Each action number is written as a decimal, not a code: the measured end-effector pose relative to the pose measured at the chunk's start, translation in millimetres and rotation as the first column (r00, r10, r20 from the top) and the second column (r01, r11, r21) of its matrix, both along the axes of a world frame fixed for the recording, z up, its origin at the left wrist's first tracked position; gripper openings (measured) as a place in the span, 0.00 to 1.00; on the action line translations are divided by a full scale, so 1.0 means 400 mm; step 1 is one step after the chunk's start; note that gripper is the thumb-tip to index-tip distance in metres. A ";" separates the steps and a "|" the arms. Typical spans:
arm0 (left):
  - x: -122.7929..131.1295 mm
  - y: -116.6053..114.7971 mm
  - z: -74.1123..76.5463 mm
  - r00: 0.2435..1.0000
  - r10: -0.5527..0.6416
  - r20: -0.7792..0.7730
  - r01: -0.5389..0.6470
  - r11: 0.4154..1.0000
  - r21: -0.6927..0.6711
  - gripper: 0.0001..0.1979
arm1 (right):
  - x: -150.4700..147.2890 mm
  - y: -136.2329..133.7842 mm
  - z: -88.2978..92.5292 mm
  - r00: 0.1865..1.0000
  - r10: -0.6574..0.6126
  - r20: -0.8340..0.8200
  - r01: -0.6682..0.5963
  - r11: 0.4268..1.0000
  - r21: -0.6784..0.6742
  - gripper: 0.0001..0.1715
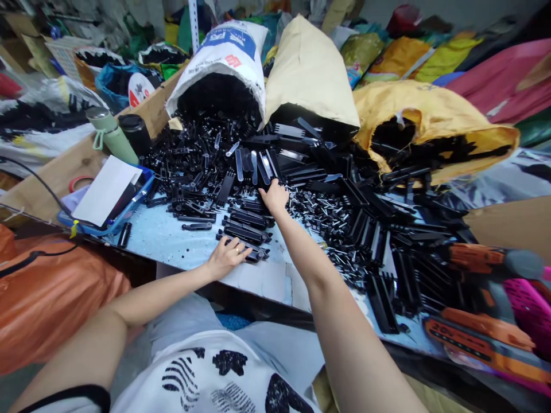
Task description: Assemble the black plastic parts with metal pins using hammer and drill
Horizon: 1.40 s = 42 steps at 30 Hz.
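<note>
My left hand [227,256], with a ring on it, rests its fingers flat on a flat black plastic strip [252,251] near the table's front edge. My right hand [274,197] reaches further in, its fingers curled down into the heap of black plastic parts [241,166]; what they grip is hidden. A neat stack of black strips [246,225] lies between the two hands. Small metal screws or pins [318,209] are scattered to the right of my right hand.
Open sacks spill black parts at the back: a white one [224,57], a tan one [310,69], a yellow one [430,120]. A blue tray [129,212] with white paper and two bottles [112,136] stands at left. An orange power drill [482,321] lies at right.
</note>
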State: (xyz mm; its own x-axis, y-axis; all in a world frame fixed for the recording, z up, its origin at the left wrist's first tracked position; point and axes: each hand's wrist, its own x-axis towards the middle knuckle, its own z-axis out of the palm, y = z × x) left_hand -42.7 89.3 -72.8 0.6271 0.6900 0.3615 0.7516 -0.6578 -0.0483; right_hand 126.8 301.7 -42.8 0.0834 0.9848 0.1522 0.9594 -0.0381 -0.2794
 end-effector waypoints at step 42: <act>-0.273 0.208 0.218 0.643 0.473 0.603 -0.472 0.864 -0.174 0.15 | 0.009 -0.600 -0.047 0.619 0.783 -0.055 -0.784 0.620 -0.002 0.23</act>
